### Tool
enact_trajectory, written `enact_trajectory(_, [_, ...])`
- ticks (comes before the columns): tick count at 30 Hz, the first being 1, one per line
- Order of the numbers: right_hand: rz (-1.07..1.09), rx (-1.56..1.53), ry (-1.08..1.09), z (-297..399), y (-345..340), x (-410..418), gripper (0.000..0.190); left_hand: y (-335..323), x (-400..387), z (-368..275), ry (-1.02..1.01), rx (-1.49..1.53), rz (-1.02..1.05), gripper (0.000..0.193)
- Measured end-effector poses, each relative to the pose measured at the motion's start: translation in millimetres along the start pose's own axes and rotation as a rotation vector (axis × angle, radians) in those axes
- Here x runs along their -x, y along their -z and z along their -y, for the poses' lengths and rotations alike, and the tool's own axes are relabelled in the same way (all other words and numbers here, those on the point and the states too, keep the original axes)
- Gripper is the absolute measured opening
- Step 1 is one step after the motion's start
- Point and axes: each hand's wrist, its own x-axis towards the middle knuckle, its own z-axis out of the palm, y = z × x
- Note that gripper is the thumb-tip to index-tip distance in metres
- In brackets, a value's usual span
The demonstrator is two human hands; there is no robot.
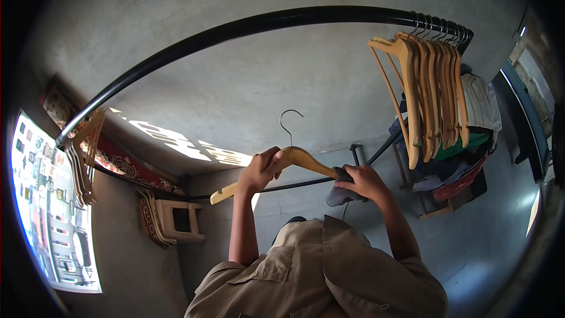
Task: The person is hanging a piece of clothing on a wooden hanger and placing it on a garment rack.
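Observation:
A wooden clothes hanger [312, 162] with a wire hook is held up in front of my chest, its hook pointing upward. My left hand [260, 169] grips its left shoulder close to the middle. A dark grey cloth [339, 195] is bunched in my right hand [366, 181], wrapped around the right end of the hanger. That end is hidden by the cloth and my fingers. The hanger's notched left tip [220, 194] sticks out past my left wrist.
A black clothes rail [282, 17] arches ahead of me. Several wooden hangers [410, 97] hang at its right end, more hangers [81, 159] at its left. Piled clothes [476, 110] lie behind the right group. A plastic stool [181, 221] stands lower left, near a bright window [53, 221].

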Motion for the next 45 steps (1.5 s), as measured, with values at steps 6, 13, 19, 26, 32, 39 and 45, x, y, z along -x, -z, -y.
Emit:
enact_trajectory(6, [-0.097,0.074,0.037,2.5,16.1,-4.1,0.054,1.7,0.8,-1.7,0.02,0.079,-0.029,0.052])
enact_trajectory(13, [-0.208,-0.227,0.071,54.8,1.1,-56.8,0.047,-38.3,-3.5,-15.7,-0.109,-0.024,0.063,0.043])
enact_trajectory(19, [-0.041,-0.283,-0.025,49.6,-11.8,-41.7,0.05,-15.4,4.7,0.5,-0.028,-0.058,0.084,0.046])
enact_trajectory(26, [0.046,-0.149,0.008,17.6,-14.5,-7.2,0.052,1.3,13.3,10.8,0.043,-0.049,0.008,0.05])
enact_trajectory(32, [-0.067,-0.162,0.015,48.5,-11.1,-41.8,0.054,-24.1,8.2,0.5,0.002,-0.018,0.089,0.051])
enact_trajectory(39, [0.068,-0.19,0.029,40.3,-13.7,-30.9,0.055,7.5,10.9,5.8,0.037,-0.045,0.05,0.05])
enact_trajectory(45, [0.235,-0.158,-0.021,12.1,-24.8,2.4,0.056,9.0,18.7,21.8,0.079,0.032,0.059,0.048])
